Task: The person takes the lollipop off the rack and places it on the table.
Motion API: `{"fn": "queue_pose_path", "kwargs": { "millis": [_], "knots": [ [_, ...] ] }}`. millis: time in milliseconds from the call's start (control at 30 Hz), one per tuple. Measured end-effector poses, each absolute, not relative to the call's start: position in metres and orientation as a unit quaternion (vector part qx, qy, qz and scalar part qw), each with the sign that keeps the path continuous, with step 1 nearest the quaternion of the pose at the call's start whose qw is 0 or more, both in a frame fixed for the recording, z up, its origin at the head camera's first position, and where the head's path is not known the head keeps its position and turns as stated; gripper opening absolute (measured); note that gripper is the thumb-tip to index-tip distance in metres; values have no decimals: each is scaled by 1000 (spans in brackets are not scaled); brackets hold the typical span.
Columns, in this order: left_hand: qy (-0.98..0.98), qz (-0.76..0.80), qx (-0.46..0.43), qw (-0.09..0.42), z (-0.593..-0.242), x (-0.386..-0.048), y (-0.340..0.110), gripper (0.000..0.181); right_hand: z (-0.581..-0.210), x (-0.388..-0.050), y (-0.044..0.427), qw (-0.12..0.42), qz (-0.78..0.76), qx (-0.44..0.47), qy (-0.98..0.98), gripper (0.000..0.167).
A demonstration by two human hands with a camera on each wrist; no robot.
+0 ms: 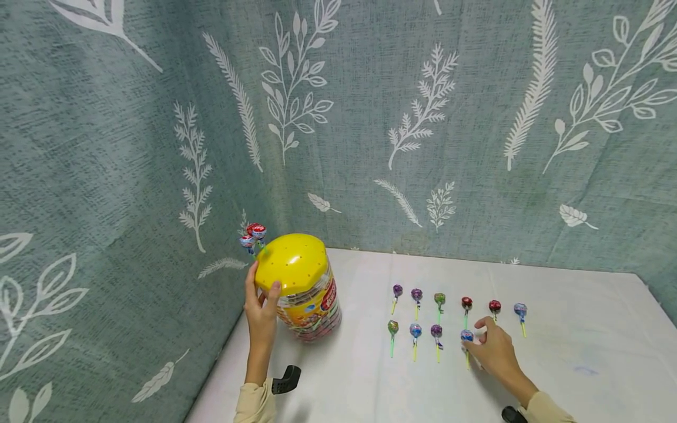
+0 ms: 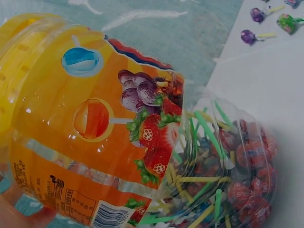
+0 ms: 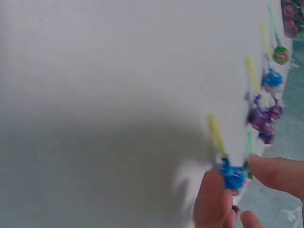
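A clear plastic lollipop jar (image 1: 309,311) with a yellow lid (image 1: 293,261) leans at a tilt on the left. My left hand (image 1: 261,311) holds it near the lid, thumb and fingers spread against the rim. Wrapped lollipops and sticks show through the jar's wall (image 2: 209,166). Several lollipops (image 1: 252,236) stand up at the lid's far left side. My right hand (image 1: 494,349) is at a blue lollipop (image 1: 466,335) with a yellow stick, lying on the table. Its thumb and index finger stand apart on either side of the candy head (image 3: 232,176).
On the white table (image 1: 370,382), lollipops lie in two rows: purple (image 1: 397,290), green (image 1: 439,299), red (image 1: 466,302) and blue (image 1: 520,309) ones among them. A leaf-patterned green cloth (image 1: 359,117) hangs behind and at the left.
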State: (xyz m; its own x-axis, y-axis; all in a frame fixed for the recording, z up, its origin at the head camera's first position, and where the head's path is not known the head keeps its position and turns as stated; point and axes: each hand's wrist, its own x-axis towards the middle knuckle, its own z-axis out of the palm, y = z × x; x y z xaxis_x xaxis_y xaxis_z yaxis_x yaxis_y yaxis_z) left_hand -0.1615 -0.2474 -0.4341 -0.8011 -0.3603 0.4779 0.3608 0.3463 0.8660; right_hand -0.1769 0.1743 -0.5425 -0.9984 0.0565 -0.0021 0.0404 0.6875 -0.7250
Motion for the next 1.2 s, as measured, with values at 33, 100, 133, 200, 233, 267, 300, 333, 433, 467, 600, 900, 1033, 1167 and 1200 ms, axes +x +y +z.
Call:
{"fn": "queue_pose_path", "kwargs": {
  "millis": [33,100,133,200,233,267,300,333,433,467,600,900,1033,1167,1200],
  "knots": [
    [-758,-571,-1,317,-434,-161,-248,62,-539,-177,174,18,388,-20,-921,39],
    [-757,-570,-3,318,-434,-161,-248,62,-532,-179,172,28,379,-9,-925,36],
    [-758,-570,-4,318,-434,-161,-248,62,-528,-180,170,28,386,-3,-922,35],
    [-758,-569,-7,319,-434,-161,-249,62,-521,-183,166,28,401,7,-916,33],
    [-758,-569,-7,319,-434,-161,-249,62,-517,-185,163,27,408,14,-912,32],
    [-758,-569,-7,319,-434,-161,-249,62,-514,-187,159,27,416,19,-909,31],
    [-758,-568,-7,320,-434,-161,-249,62,-510,-189,155,27,424,25,-905,30],
    [-758,-569,-7,320,-434,-161,-249,62,-506,-190,151,26,434,29,-900,29],
    [-757,-569,-7,321,-433,-161,-250,62,-492,-195,137,22,460,45,-886,27],
    [-758,-569,-7,320,-433,-161,-250,62,-487,-196,133,19,473,54,-879,27],
    [-759,-569,-9,318,-433,-160,-250,63,-466,-202,114,8,517,86,-852,26],
    [-759,-570,-3,314,-433,-160,-250,62,-425,-217,70,-1,565,150,-812,24],
    [-760,-568,-10,316,-433,-160,-251,62,-404,-216,50,-6,578,165,-799,25],
    [-759,-567,-12,318,-433,-160,-252,62,-370,-207,31,1,583,189,-790,24],
    [-759,-568,-12,319,-433,-160,-252,62,-362,-206,26,1,584,196,-788,23]
  ]
}}
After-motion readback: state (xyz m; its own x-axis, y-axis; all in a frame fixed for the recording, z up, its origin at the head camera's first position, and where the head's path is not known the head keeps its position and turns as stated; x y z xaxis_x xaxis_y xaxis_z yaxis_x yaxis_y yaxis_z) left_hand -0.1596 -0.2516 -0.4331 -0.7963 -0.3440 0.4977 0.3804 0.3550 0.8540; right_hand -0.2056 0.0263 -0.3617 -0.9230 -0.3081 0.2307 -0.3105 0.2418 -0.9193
